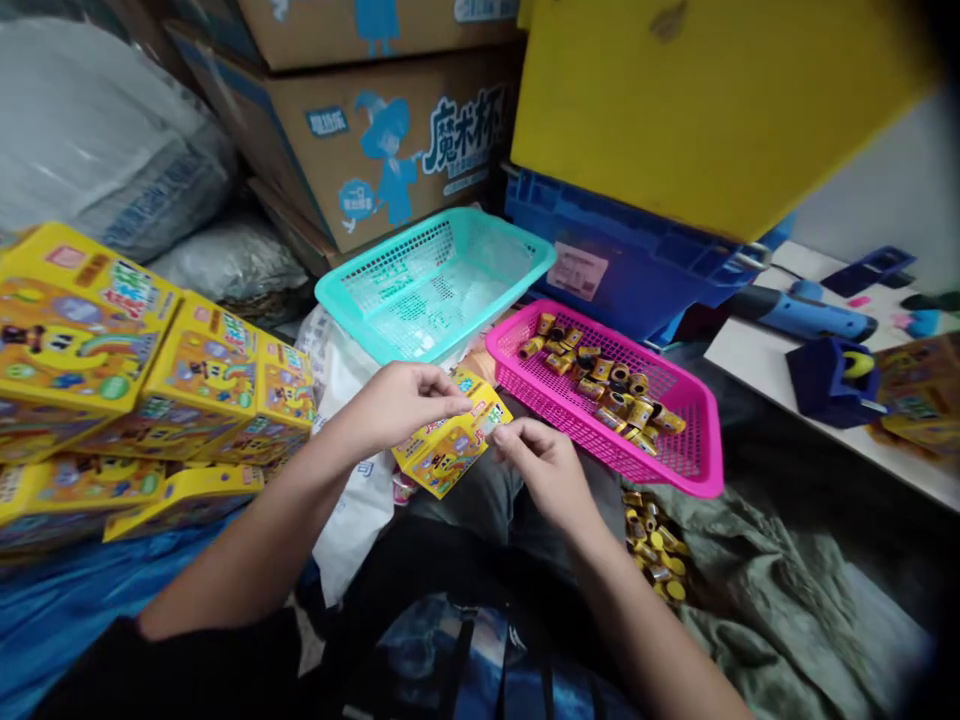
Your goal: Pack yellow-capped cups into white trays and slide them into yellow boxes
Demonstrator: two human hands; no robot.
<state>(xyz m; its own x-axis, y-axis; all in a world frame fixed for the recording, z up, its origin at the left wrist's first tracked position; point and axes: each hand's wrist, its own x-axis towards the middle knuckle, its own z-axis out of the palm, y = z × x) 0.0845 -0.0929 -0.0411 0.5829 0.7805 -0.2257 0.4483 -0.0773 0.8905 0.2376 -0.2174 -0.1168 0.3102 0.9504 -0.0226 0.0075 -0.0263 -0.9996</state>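
Cardboard cartons (pixel 390 130) and a yellow crate (pixel 697 100) on a blue crate (pixel 637 270) wall in the far side of this cramped corner, so everything at work sits low and close to the seated person's lap. The small yellow box (pixel 450 450) is held in the air over the lap, between the two baskets and the body. The left hand (pixel 401 400) has its grip pinched shut on the box's upper far corner, and the right hand (pixel 544 465) closes thumb and fingers on its right edge, probably to steady it with fingertips at that end. At the right, just beside the right hand, the pink basket (pixel 682 440) keeps a cluster of little yellow rolls (pixel 607 385) within easy reach; more rolls (pixel 652 550) lie loose on the green cloth (pixel 750 600) nearer. The teal basket (pixel 450 290) sits farther off. Matching yellow boxes (pixel 150 370) are stacked at the left, clear of the hands.
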